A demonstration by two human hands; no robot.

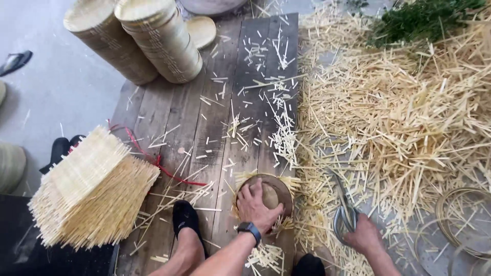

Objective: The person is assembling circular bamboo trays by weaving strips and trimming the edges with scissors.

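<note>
Wooden boards [169,110] near their front edge carry a round mould [276,188] pinned flat under the left hand [258,204], right hand [364,234] gripping shears [345,212] over bamboo offcuts [399,112].

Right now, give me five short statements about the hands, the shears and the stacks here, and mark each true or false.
1. The left hand presses down on a round dark mould on the wooden board. True.
2. The right hand is empty. False: it grips a pair of metal shears.
3. The pile of bamboo offcuts lies to the left of the board. False: it lies to the right.
4. A stack of woven square mats sits at the left. True.
5. The two stacks of round trays stand upright. False: they lean over.
</note>
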